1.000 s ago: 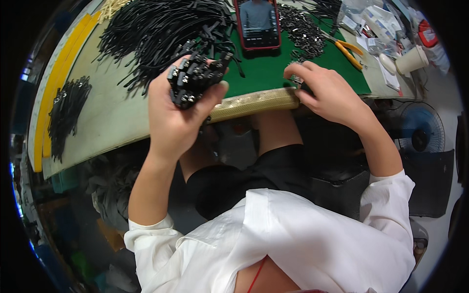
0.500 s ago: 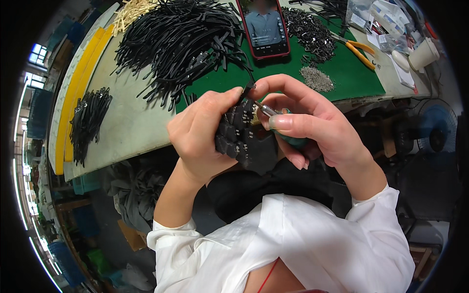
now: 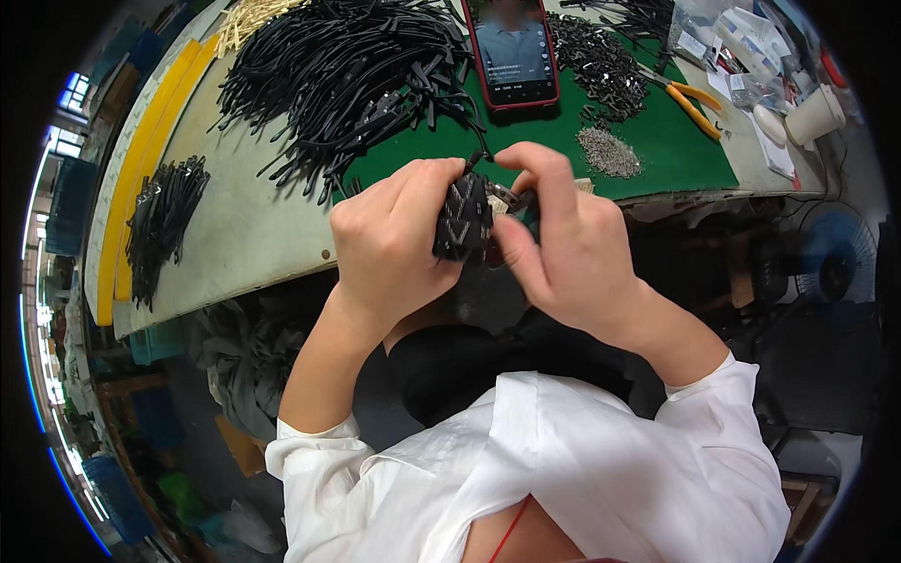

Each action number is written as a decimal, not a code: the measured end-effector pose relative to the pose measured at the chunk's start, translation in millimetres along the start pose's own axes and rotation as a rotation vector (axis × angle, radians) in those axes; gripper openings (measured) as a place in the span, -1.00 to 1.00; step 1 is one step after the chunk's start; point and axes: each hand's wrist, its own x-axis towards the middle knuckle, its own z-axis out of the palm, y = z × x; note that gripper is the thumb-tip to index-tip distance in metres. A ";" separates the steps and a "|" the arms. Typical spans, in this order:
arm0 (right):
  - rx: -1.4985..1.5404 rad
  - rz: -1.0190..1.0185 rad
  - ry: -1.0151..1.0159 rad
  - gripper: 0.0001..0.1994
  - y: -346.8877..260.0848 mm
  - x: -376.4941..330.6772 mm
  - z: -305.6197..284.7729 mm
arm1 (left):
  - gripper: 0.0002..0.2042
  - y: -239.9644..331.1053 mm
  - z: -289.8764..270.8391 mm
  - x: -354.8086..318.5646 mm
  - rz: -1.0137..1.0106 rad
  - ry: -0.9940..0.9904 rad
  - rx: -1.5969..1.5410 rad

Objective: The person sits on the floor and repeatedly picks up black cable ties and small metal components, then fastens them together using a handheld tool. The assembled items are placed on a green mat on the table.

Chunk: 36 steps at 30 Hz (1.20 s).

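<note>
Your left hand [image 3: 399, 239] has its fingers curled tight around a bundle of black strap pieces [image 3: 463, 219], gripping it just in front of your chest, off the near edge of the desk [image 3: 253, 244]. Your right hand [image 3: 563, 249] meets it from the three o'clock side: thumb and forefinger are pinched on a small metal piece [image 3: 507, 197] at the bundle's top right, the other fingers folded loosely behind. The bundle stands roughly upright between both hands, a pale zigzag pattern showing on its face. Out from the hands, at twelve o'clock, a phone in a red case [image 3: 513, 49] lies on the green mat [image 3: 676, 150]. At eleven o'clock a large heap of black straps [image 3: 347, 75] spreads across mat and desk. At one o'clock sit a small pile of grey metal bits [image 3: 610, 152] and, beyond it, a darker pile of small parts [image 3: 596, 56]. Orange-handled pliers [image 3: 693, 105] lie at two o'clock, with a paper cup [image 3: 815, 114] farther right. At nine o'clock a smaller clump of black straps [image 3: 161, 220] rests near the desk's yellow edge.
</note>
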 end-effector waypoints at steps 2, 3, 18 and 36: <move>-0.096 0.008 -0.051 -0.49 -1.6 -1.6 -0.4 | -0.61 -3.8 -0.6 1.5 -0.070 -0.008 0.102; -0.144 0.013 -0.075 -0.47 -2.1 -2.7 -0.7 | -0.61 -7.9 -1.3 3.0 -0.105 -0.013 0.152; -0.070 0.362 -0.108 -0.59 48.5 -26.7 -61.1 | -0.81 -117.2 -4.5 24.5 -0.311 -0.338 0.535; -0.313 0.246 -0.367 -0.67 84.5 -21.4 -89.6 | -0.64 -86.2 -41.6 56.8 -0.368 -0.266 0.020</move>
